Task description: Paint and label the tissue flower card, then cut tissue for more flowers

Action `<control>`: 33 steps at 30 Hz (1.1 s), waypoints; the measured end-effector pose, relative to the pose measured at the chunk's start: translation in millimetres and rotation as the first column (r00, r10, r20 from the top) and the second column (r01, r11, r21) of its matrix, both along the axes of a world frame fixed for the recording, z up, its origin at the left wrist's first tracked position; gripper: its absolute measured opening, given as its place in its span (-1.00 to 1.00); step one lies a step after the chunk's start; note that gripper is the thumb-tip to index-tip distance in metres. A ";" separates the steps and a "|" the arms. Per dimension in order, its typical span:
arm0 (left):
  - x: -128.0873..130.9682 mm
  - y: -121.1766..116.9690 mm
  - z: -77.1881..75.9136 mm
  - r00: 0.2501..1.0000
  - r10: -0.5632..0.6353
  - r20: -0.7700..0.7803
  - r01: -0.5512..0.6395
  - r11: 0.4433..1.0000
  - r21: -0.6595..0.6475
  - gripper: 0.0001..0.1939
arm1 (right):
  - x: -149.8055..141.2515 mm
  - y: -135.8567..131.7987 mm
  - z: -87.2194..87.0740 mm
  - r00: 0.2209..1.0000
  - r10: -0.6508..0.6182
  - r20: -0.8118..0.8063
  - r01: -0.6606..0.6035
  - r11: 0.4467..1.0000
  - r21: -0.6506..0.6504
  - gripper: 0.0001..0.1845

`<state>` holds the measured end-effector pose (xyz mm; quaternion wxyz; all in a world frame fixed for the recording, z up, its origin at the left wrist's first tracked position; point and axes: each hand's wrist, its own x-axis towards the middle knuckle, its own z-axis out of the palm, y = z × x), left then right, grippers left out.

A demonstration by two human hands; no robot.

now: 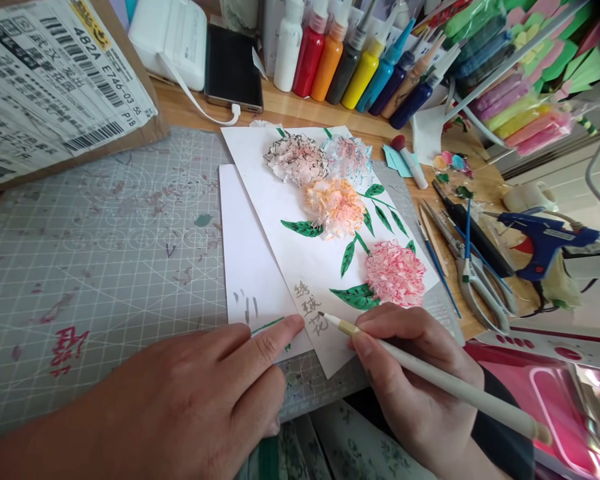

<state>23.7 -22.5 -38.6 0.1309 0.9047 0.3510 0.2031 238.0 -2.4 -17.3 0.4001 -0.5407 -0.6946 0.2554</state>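
Note:
My right hand (415, 373) is closed round a pale-handled paintbrush (445, 383), pinching it low near its dark tip. That tip is at the grey handwritten characters (310, 308) in the lower corner of a white sheet (265, 180). On this sheet are fluffy paper flowers, a pink one (396, 273), an orange one (335, 208) and others, with painted green leaves (354, 296). My left hand (215, 390) holds nothing; its index finger stretches onto the sheet's edge beside the writing, the other fingers partly bent. A second white paper (245, 253) lies underneath, with grey and green strokes.
A grey cutting mat (130, 267) lies under the papers. A cardboard box (60, 87) stands left; a phone (235, 67) and several paint bottles (335, 67) line the back. Scissors (473, 280) and a blue glue gun (540, 240) are at right.

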 end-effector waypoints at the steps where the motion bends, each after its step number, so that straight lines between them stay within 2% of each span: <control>1: -0.1 -0.6 0.6 1.000 -0.015 -0.018 0.015 1.000 0.000 -0.94 | 0.3 -0.3 0.4 1.000 0.015 -0.001 -0.015 1.000 -0.008 -0.88; 6: -0.1 -2.6 0.9 0.995 -0.017 -0.093 0.017 1.000 0.001 -0.86 | -0.4 -1.1 0.6 0.997 0.081 -0.007 -0.081 0.996 -0.042 -0.88; 12: -3.1 -2.9 -6.2 0.995 -0.067 -0.080 0.069 0.997 0.025 -0.88 | -2.1 -0.2 2.4 0.993 0.114 0.009 -0.113 0.993 -0.038 -0.87; 18: -2.9 -1.1 -6.4 0.995 -0.062 -0.080 0.064 0.997 0.032 -0.90 | -1.1 0.9 2.0 0.992 0.115 0.045 -0.114 0.993 -0.034 -0.88; 25: -3.0 0.3 -3.7 0.993 -0.069 -0.099 0.074 0.996 0.046 -0.94 | 2.4 -1.2 -2.0 0.999 0.000 0.047 0.003 0.998 -0.058 -0.88; 33: -0.5 -1.2 -1.0 0.996 -0.043 -0.081 0.043 0.999 0.007 -0.89 | 0.1 0.1 0.9 0.997 0.076 0.003 -0.076 0.995 -0.064 -0.88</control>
